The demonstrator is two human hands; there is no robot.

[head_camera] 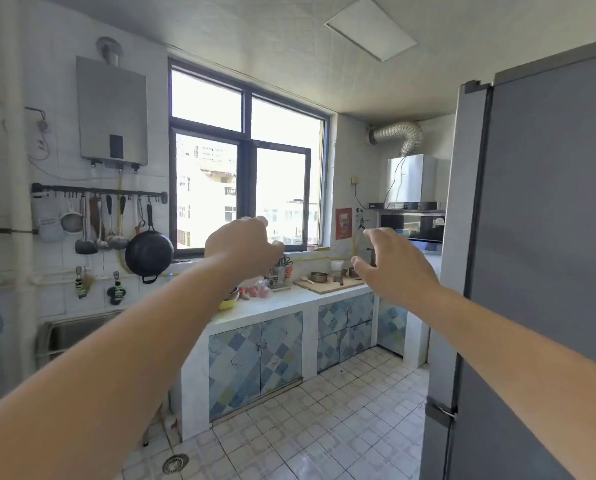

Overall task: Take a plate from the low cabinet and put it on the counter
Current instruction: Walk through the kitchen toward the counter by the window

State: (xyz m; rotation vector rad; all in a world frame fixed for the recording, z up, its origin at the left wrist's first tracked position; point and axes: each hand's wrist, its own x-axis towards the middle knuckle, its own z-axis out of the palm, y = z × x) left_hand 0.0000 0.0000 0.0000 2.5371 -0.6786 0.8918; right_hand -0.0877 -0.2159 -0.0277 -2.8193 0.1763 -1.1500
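Observation:
Both my arms are stretched out in front of me at chest height, well short of the counter. My left hand (243, 245) has its fingers curled loosely and holds nothing. My right hand (392, 263) is spread with fingers apart, also holding nothing. Below the white counter (276, 303) stand low cabinets with blue patterned doors (255, 362), all shut, with more such doors (345, 327) to the right. No plate is visible.
On the counter are a wooden cutting board (327, 284) with small metal bowls, a utensil rack (279, 277), red food and a yellow bowl (228, 303). A steel sink (71, 334) is at left, a grey fridge (539, 271) at right, tiled floor (324, 427) ahead.

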